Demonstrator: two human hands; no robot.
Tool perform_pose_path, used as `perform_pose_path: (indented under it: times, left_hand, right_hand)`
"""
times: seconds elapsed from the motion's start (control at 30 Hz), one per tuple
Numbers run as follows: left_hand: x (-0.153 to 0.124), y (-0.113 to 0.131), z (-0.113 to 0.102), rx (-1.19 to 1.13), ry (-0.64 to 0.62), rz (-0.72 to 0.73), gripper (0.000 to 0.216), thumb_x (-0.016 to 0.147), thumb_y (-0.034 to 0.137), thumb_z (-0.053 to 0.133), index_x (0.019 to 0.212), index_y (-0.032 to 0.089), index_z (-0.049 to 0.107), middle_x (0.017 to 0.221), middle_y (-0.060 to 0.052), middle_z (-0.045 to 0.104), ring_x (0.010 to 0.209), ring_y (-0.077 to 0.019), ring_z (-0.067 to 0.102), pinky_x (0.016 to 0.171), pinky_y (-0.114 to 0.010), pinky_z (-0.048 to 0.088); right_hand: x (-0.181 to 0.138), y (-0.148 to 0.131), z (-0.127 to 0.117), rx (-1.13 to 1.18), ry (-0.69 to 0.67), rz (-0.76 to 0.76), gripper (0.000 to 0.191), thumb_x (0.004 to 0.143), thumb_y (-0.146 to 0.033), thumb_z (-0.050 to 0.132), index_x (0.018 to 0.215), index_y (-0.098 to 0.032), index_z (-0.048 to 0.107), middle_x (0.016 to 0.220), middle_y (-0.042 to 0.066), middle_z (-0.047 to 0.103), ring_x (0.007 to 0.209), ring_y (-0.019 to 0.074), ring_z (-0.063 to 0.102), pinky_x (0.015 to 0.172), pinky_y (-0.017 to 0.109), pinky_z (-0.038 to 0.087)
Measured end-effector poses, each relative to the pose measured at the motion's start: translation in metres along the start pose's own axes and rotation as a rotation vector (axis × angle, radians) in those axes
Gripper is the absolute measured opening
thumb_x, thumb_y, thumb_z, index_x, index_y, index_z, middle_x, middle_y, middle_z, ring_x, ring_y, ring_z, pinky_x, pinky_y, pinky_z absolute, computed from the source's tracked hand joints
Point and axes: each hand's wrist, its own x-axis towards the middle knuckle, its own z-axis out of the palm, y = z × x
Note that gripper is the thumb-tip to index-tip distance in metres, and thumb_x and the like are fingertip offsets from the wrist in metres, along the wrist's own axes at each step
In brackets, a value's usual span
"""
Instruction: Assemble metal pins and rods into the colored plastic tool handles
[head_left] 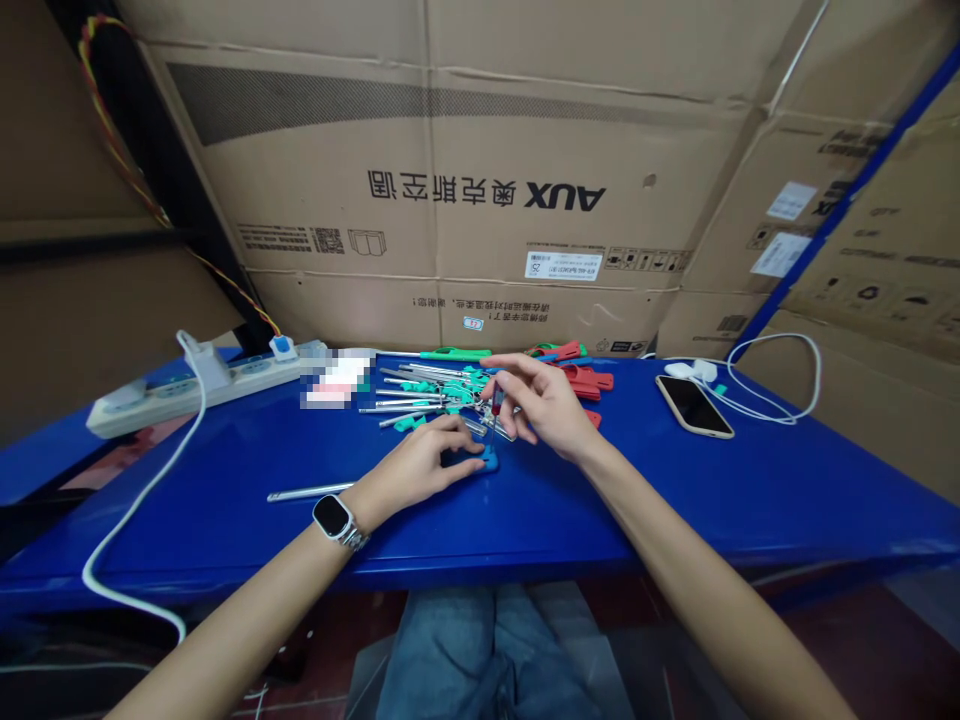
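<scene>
Left hand (424,462): lies on the table (675,500) near the middle, fingers bent down and pressing the blue piece flat.
Blue piece (489,461): small, on the table middle, half hidden under the left fingertips; what it is I cannot tell.
Red-handled tool (498,400): thin, nearly upright, its tip comes down at the blue piece.
Right hand (544,405): pinches the tool handle with thumb and first fingers; the other fingers are spread open.
Risk: the thin tip could slip off the small piece and hit the left fingertips, because they lie just beside it.
Risk: the piece could slide on the smooth table if the press is weak.
Power strip (172,388): at the back left edge, with a white cable (142,495) running to the front edge.
Metal rod (311,491): loose, left of the left wrist.
Pile of tools (427,392): green and red handles, just behind both hands, crowding them.
Phone (694,405): toward the back right, well apart.
</scene>
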Motion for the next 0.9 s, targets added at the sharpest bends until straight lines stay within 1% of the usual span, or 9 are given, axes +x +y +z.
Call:
perform_pose_path:
  times: [0.07,0.13,0.23,0.37,0.5,0.6,0.7,0.77,0.9]
  left_hand:
    - [0.000,0.000,0.000,-0.003,-0.001,-0.003,0.027,0.092,0.045,0.061,0.100,0.021,0.073,0.098,-0.005,0.062,0.091,-0.0190,0.061,0.086,-0.034,0.051]
    - [0.000,0.000,0.000,-0.003,-0.001,-0.007,0.026,0.092,0.044,0.062,0.100,0.021,0.073,0.099,-0.005,0.062,0.091,-0.0189,0.062,0.087,-0.034,0.051]
    - [0.000,0.001,-0.001,0.001,-0.002,-0.008,0.025,0.092,0.043,0.062,0.100,0.022,0.073,0.099,-0.005,0.062,0.092,-0.0191,0.062,0.087,-0.035,0.051]
    - [0.001,0.002,-0.002,0.020,-0.008,-0.001,0.025,0.092,0.042,0.062,0.102,0.022,0.074,0.099,-0.005,0.062,0.093,-0.0194,0.062,0.088,-0.035,0.051]
    - [0.001,0.000,-0.002,0.003,-0.006,0.003,0.025,0.092,0.042,0.062,0.100,0.021,0.073,0.099,-0.005,0.062,0.091,-0.0187,0.062,0.087,-0.034,0.052]
    - [0.001,0.000,-0.001,-0.011,-0.005,0.000,0.025,0.092,0.043,0.063,0.098,0.021,0.073,0.099,-0.005,0.063,0.091,-0.0188,0.063,0.087,-0.034,0.052]
    - [0.000,0.000,0.000,-0.009,0.003,0.000,0.025,0.092,0.043,0.062,0.098,0.021,0.073,0.099,-0.006,0.063,0.091,-0.0192,0.064,0.088,-0.035,0.053]
    - [0.000,0.000,0.000,0.002,0.008,0.002,0.025,0.092,0.043,0.062,0.098,0.021,0.073,0.099,-0.005,0.063,0.091,-0.0193,0.064,0.088,-0.035,0.053]
    - [0.000,0.002,-0.002,0.042,0.001,0.013,0.025,0.093,0.043,0.061,0.099,0.022,0.074,0.099,-0.005,0.063,0.091,-0.0191,0.064,0.087,-0.034,0.052]
  right_hand:
    - [-0.001,-0.002,-0.005,-0.007,-0.027,0.003,0.041,0.078,-0.053,0.071,0.095,-0.017,0.061,0.079,0.001,0.069,0.041,0.0076,0.059,0.027,0.016,0.032]
    - [0.002,-0.003,-0.006,-0.034,-0.012,0.017,0.039,0.075,-0.051,0.075,0.085,-0.017,0.060,0.067,0.000,0.067,0.038,0.0074,0.055,0.027,0.016,0.031]
    - [0.007,-0.002,-0.002,-0.063,0.055,0.031,0.044,0.068,-0.047,0.083,0.072,-0.020,0.048,0.053,-0.004,0.062,0.032,0.0067,0.050,0.028,0.016,0.030]
    - [0.011,0.002,0.004,-0.032,0.096,0.032,0.053,0.066,-0.047,0.084,0.075,-0.023,0.038,0.060,-0.003,0.067,0.029,0.0061,0.048,0.027,0.016,0.030]
    - [0.005,0.005,0.000,0.013,0.039,0.017,0.044,0.078,-0.057,0.070,0.092,-0.020,0.051,0.074,-0.002,0.070,0.033,0.0048,0.051,0.028,0.016,0.036]
    - [0.002,0.006,-0.004,0.029,-0.029,0.006,0.045,0.078,-0.058,0.069,0.093,-0.017,0.059,0.085,0.003,0.072,0.044,0.0082,0.061,0.033,0.018,0.044]
    - [0.003,0.004,-0.004,-0.016,-0.006,-0.014,0.042,0.075,-0.054,0.075,0.083,-0.017,0.057,0.072,0.002,0.071,0.042,0.0093,0.061,0.030,0.016,0.038]
    - [0.004,0.003,0.000,-0.028,0.029,-0.007,0.044,0.072,-0.053,0.078,0.077,-0.019,0.050,0.064,0.000,0.069,0.036,0.0082,0.056,0.027,0.015,0.031]
    - [0.004,0.004,0.005,0.002,0.095,0.017,0.055,0.068,-0.051,0.082,0.078,-0.023,0.036,0.064,-0.002,0.070,0.030,0.0072,0.051,0.025,0.015,0.028]
